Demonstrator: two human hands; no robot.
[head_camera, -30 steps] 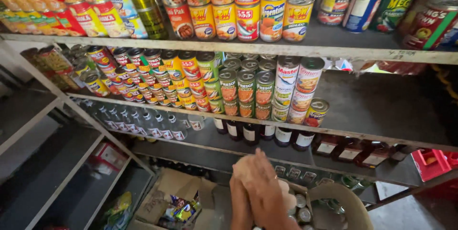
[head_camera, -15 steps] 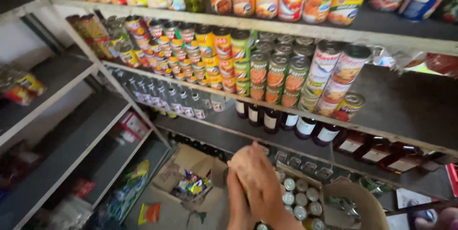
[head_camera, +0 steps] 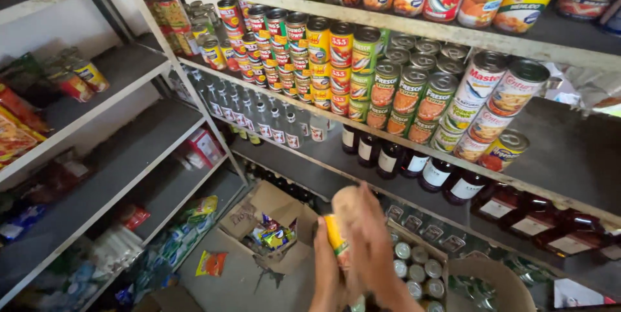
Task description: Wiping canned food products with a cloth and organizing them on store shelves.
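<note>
1. yellow-and-red label shows between your fingers: both hands are clenched around one can point(head_camera: 336, 239), low in the view, in front of the bottom shelf.
2. your left hand point(head_camera: 325, 273) grips it from the near side, thumb along the label; your right hand point(head_camera: 369, 234) wraps over the top and far side, hiding most of it.
3. the can's long axis stands close to upright, tipped slightly, its top end pointing up toward the dark bottles point(head_camera: 414, 160); the exact tilt is hard to read through the blur.
4. to handle it well, keep that axis vertical and let one hand carry the base, so the other can free itself without the can rolling.
5. just right of your hands sits a box of cans point(head_camera: 414, 260) showing silver lids; an open carton of packets point(head_camera: 272, 231) lies on the floor to the left.
</note>
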